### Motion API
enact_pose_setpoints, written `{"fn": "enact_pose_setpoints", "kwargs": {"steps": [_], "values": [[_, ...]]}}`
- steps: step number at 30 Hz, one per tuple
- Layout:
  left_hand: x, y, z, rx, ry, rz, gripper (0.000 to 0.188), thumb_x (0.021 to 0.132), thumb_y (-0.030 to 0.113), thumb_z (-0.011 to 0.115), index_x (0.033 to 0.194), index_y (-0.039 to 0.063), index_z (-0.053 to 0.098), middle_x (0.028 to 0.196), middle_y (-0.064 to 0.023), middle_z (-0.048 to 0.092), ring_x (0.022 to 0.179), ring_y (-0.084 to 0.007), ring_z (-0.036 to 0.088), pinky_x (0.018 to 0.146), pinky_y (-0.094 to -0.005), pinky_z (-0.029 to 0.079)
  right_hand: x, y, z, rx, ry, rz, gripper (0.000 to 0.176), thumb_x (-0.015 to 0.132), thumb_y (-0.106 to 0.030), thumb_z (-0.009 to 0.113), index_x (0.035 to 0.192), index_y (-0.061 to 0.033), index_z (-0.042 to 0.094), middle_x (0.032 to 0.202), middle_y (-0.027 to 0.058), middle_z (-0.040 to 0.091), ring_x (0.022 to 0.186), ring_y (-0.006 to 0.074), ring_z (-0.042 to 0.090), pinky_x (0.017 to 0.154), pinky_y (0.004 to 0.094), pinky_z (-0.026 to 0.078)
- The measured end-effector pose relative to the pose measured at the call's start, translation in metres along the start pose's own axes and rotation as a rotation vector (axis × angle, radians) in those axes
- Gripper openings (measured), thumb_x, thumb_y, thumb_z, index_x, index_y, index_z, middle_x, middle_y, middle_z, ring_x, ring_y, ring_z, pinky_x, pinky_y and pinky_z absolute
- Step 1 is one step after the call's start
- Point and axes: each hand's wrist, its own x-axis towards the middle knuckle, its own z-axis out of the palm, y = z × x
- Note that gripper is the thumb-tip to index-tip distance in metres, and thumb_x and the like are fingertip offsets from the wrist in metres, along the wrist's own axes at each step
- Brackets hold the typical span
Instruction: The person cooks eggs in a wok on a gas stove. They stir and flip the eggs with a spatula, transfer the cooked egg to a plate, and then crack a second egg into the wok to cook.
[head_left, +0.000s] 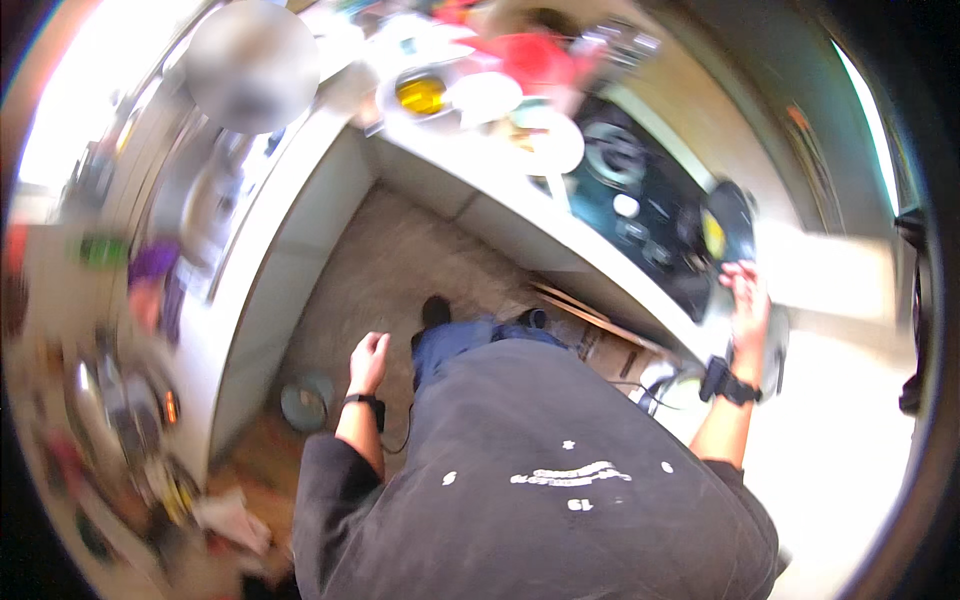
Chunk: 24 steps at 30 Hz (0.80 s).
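My left hand (367, 362) hangs over the floor beside my left thigh, its fingers curled in and no object seen in it. My right hand (745, 300) is raised at the right end of the counter, with its fingers slightly apart. Just past those fingertips is a dark rounded item (735, 221) with a yellow patch, too blurred to name. Whether my fingers touch it I cannot tell. Left of that hand lies the black cooktop (667, 217), with a round burner (615, 154) at its far end.
White counters (450, 165) meet in a corner ahead. They bear a bowl of yellow contents (421, 95), a white plate (555, 142) and a red item (532, 60). A round pale blurred disc (251, 64) covers part of the upper left. Wooden strips (600, 319) lie low by the cabinet; a bluish round container (306, 401) is at left.
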Motion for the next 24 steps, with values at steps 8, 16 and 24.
{"fn": "enact_pose_setpoints", "kwargs": {"steps": [8, 16, 24], "values": [[0.03, 0.239, 0.097, 0.109, -0.405, 0.72, 0.016, 0.096, 0.01, 0.056, 0.108, 0.002, 0.063, 0.096, -0.0097, 0.063, 0.081, -0.0189, 0.061, 0.076, -0.0303, 0.05, -0.1, 0.084, -0.086, 0.105, 0.444, 0.135, 0.021, 0.105, -0.022, 0.05, 0.102, -0.0023, 0.057, 0.093, 0.0041, 0.062, 0.086, 0.0117, 0.058, 0.085, 0.0268, 0.047], [0.031, 0.318, 0.267, 0.179, -0.467, 0.593, 0.025, 0.095, 0.011, 0.061, 0.118, 0.002, 0.06, 0.103, -0.0058, 0.063, 0.086, -0.0128, 0.058, 0.08, -0.0278, 0.049, -0.093, 0.221, -0.07, 0.67, 0.325, 0.663, 0.039, 0.099, -0.04, 0.057, 0.127, -0.015, 0.051, 0.116, -0.0001, 0.055, 0.103, 0.0145, 0.055, 0.084, 0.0327, 0.049], [-0.001, 0.332, 0.31, 0.066, -0.61, 0.448, 0.019, 0.097, 0.008, 0.058, 0.115, 0.001, 0.06, 0.101, -0.0039, 0.064, 0.093, -0.0109, 0.059, 0.083, -0.0249, 0.048, -0.006, 0.233, -0.031, 1.177, 0.236, 0.759, 0.028, 0.099, -0.034, 0.059, 0.106, -0.0098, 0.047, 0.087, 0.0037, 0.06, 0.065, 0.0134, 0.059, 0.052, 0.029, 0.049]]}}
